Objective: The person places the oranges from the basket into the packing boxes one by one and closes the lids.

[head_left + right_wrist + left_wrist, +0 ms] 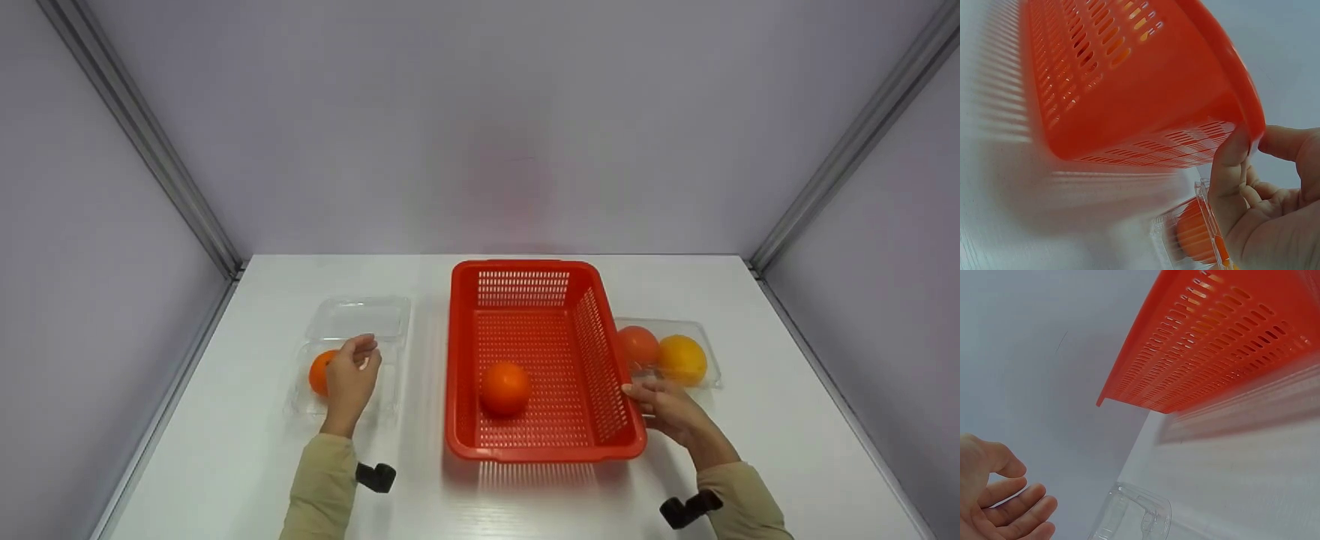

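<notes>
A red plastic basket [459, 352] with slotted walls stands in the middle of the white table, and one orange [505, 388] lies inside it. My right hand [673, 412] pinches the basket's right rim near the front corner, thumb on one side and fingers on the other, as the right wrist view shows. On the left, my left hand [351, 382] hovers over a clear plastic box [358, 319], its fingers loosely bent and holding nothing. Another orange [318, 373] sits in that box, partly hidden behind the hand.
Right of the basket, a second clear box [712, 375] contains a reddish-orange fruit [638, 346] and a yellow-orange fruit [682, 360]; the basket's rim overlaps its left side. Pale walls [510, 127] enclose the table [225, 450] at the back and both sides.
</notes>
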A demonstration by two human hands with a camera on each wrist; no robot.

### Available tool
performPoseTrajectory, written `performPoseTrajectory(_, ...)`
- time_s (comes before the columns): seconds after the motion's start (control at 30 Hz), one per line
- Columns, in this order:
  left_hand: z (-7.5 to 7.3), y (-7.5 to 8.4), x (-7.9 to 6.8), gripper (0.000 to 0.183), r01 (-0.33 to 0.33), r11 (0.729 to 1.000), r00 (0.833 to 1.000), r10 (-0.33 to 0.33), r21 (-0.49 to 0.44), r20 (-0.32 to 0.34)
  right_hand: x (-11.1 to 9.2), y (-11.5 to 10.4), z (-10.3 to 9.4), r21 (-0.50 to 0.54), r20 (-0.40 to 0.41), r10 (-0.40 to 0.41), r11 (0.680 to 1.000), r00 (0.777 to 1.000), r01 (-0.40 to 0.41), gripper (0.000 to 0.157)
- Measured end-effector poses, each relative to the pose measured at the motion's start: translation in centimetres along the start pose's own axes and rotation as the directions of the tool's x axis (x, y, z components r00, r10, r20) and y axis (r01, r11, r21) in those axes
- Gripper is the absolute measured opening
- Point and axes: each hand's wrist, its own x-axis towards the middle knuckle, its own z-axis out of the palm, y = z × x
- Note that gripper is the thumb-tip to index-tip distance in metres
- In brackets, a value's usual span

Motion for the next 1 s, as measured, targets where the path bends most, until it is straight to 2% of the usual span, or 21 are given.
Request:
performPoseTrajectory(0.3, 0.1, 0.2, -0.1, 0.026, -0.03, 0.999, 1.0, 0.03, -0.019, -0.001, -0.1, -0.2, 0.2, 0.007, -0.008, 0.002, 1.0, 1.0, -0.002, 0.02)
performPoseTrajectory(0.67, 0.3, 0.7, -0.1, 0.026, -0.06, 0.997, 0.998, 0.06, -0.05, 0.012, -0.2, -0.1, 0.2, 0.016, -0.006, -0.007, 1.0, 1.0, 0.007, 0.029)
performPoseTrajectory(1.0, 0.6, 1.1, -0.3, 0.027, -0.041, 0.998, 0.999, 0.042, -0.051, 0.021, -0.1, -0.1, 0.2, 0.02, -0.015, 0.012, 1.0, 1.0, -0.012, 0.024)
